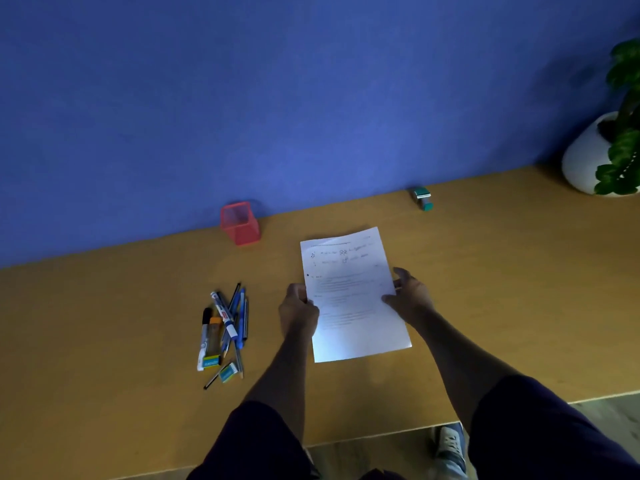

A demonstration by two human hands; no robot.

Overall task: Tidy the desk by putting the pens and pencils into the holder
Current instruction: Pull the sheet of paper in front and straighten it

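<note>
From the head camera, the sorting looks unstarted: the pens and pencils (227, 332) lie heaped on the desk (485, 289), well apart from the red mesh holder (239, 223) by the wall, which seems empty, though dim light blurs it. The left hand (298, 311) and right hand (410, 297) pinch opposite edges of a printed sheet (353, 296).

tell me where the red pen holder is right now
In the head view, the red mesh pen holder stands upright at the back of the desk against the blue wall, left of the printed sheet and beyond the pile of pens and pencils.
</note>
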